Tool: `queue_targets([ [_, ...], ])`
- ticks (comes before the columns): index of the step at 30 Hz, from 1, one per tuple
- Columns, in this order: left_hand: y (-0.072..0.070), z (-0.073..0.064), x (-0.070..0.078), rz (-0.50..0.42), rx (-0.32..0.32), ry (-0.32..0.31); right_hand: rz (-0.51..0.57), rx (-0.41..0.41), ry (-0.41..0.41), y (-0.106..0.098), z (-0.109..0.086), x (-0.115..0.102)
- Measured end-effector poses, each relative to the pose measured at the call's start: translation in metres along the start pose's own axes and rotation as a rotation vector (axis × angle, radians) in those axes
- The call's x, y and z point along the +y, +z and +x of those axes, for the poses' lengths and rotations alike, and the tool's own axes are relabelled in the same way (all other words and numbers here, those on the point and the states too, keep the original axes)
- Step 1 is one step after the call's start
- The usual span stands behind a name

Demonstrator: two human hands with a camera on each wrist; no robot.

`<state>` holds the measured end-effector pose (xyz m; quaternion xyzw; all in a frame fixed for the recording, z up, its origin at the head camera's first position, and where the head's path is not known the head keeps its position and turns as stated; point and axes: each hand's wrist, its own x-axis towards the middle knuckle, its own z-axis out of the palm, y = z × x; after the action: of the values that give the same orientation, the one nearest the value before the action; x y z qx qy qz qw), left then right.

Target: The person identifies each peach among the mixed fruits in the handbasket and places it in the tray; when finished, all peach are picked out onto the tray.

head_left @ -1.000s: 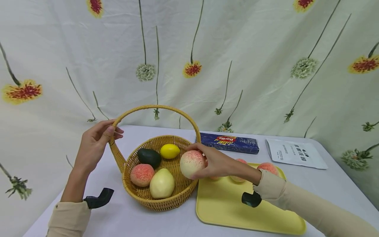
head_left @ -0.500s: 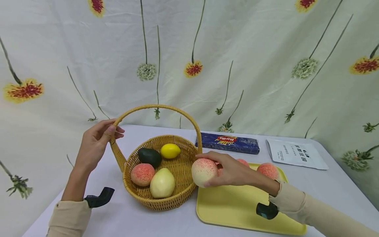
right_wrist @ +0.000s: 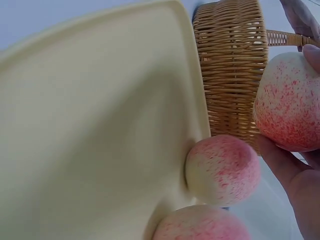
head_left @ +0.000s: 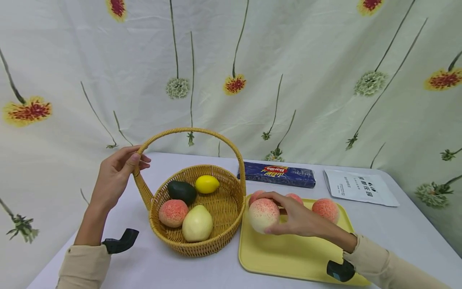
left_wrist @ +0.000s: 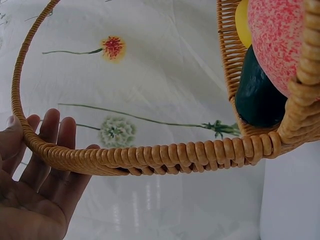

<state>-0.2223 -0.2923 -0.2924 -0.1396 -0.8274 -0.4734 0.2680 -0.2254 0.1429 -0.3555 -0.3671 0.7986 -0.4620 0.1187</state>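
My left hand [head_left: 114, 176] holds the left side of the handle of a round wicker basket [head_left: 202, 249], thumb in front and fingers behind. Inside the basket lie a yellow lemon [head_left: 207, 184], a dark green avocado [head_left: 182, 192], a pinkish peach [head_left: 173, 213] and a pale yellow-green pear [head_left: 197, 223]. To the right of the basket, my right hand [head_left: 299, 218] grips a white-and-pink peach [head_left: 264, 216] between thumb and fingers, above the yellow tray [head_left: 281, 259]. More peaches sit along the tray's far side, one at the right [head_left: 325, 210] and two partly hidden behind my right hand.
A blue Barilla pasta box [head_left: 278, 175] lies behind the tray. Right of it is a flat white pouch [head_left: 361, 188] with dark print. The basket's arched handle [head_left: 191, 130] rises over its opening. A flower-printed cloth [head_left: 310, 52] hangs behind the table.
My right hand has moved right with the peach, from over the basket's right side to over the tray. My left hand has stayed on the handle.
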Motion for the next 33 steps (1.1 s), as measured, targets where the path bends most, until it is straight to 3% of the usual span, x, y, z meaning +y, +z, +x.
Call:
queue_targets([
  [11,0.0,0.0,0.0,0.003,0.0,-0.001,-0.034,0.008,0.018,0.005,-0.014,0.021],
  [24,0.0,0.0,-0.001,-0.001,0.0,0.003,0.007,-0.008,0.045,0.012,-0.02,0.035],
  [33,0.0,0.0,0.0,-0.007,-0.001,0.008,-0.012,-0.034,0.003,0.018,-0.019,0.038],
])
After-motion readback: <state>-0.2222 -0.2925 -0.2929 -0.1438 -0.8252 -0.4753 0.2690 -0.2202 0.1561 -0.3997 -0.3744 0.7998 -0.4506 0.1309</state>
